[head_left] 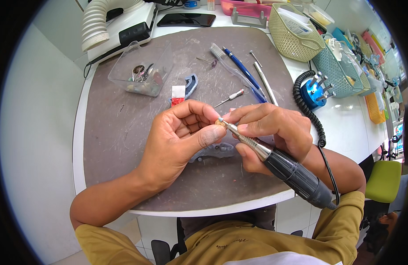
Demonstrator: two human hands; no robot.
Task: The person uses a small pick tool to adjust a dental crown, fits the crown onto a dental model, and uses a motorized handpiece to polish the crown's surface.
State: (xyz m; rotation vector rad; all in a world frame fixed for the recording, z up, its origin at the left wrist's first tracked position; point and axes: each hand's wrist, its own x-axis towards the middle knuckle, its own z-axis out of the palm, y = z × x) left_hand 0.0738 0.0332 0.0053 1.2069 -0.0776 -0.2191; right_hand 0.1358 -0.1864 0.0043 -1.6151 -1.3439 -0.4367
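Note:
My right hand (279,130) is closed round the metal nose of a black rotary handpiece (296,173), whose body slants down to the right with a cord at its end. A small bit at its tip meets a tiny yellowish dental crown (220,123), pinched between the thumb and index finger of my left hand (171,139). Whitish dust coats that thumb. Below the fingers a grey-blue dental model (218,151) lies partly hidden by my hands. Beyond the left hand are a curved blue-grey piece (191,85) and a red-and-white strip (178,94).
On the brown mat (111,145) stand a clear box of small bits (157,88), a toothbrush (232,68), a blue pen (243,68) and a small screwdriver (230,97). A blue bur stand (313,95) and coiled cord (307,111) sit right; baskets (296,39), a phone (186,20) and a hose (98,22) stand behind.

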